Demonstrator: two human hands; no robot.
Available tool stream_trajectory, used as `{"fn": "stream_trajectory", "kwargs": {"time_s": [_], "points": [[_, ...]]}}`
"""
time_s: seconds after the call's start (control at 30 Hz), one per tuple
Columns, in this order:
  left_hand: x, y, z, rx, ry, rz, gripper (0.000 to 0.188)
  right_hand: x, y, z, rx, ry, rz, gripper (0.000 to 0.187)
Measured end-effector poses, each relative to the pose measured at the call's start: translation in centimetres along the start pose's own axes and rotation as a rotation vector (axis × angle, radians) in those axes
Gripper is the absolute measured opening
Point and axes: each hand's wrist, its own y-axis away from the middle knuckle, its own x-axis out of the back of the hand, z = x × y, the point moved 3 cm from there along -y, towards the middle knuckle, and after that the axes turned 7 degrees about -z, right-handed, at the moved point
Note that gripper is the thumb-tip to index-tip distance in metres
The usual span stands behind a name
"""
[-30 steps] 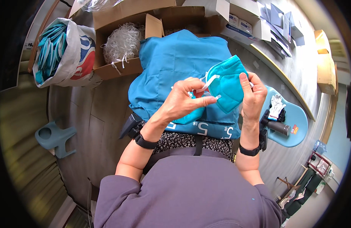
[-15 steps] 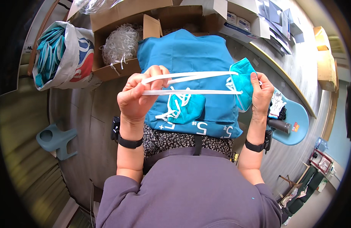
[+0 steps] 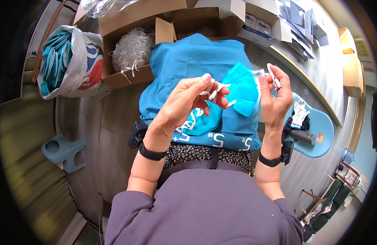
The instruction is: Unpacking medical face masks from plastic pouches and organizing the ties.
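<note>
A teal face mask hangs in the air between my hands, over my lap. My left hand is at its left, fingers curled loosely with white elastic straps of the mask among them. On the mask's right, my right hand pinches a bunched white strap, its thumb close to the mask's pale edge. A second teal mask with white straps lies on the blue cloth across my lap, partly hidden behind my left hand.
A white bag full of teal masks stands at the far left. Beside it, a cardboard box holds a heap of white straps. To the right, a blue stool carries gloves and a dark bottle. Another blue stool stands left.
My left hand has moved right, close to the mask, and the straps stretched between my hands have gone slack. The mask has shifted left and turned, showing its broad face.
</note>
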Motion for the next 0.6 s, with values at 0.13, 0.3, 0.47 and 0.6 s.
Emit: {"fn": "stream_trajectory", "kwargs": {"time_s": [0.13, 0.3, 0.47, 0.6], "points": [[-0.4, 0.0, 0.6, 0.018, -0.011, -0.005, 0.054, 0.7, -0.8, -1.3, 0.045, 0.093, 0.002, 0.043], [-0.8, 0.1, 0.8, 0.063, -0.014, -0.006, 0.051, -1.4, -0.3, -3.4, 0.161, -0.174, -0.422, 0.059], [-1.5, 0.4, 0.6, 0.09, -0.188, -0.016, 0.035, -5.7, 1.1, -2.8, 0.217, -0.339, -0.526, 0.052], [-1.2, 0.9, 0.1, 0.107, -0.261, -0.024, 0.035, -6.9, 1.9, -1.9, 0.157, -0.508, -0.64, 0.04]]}}
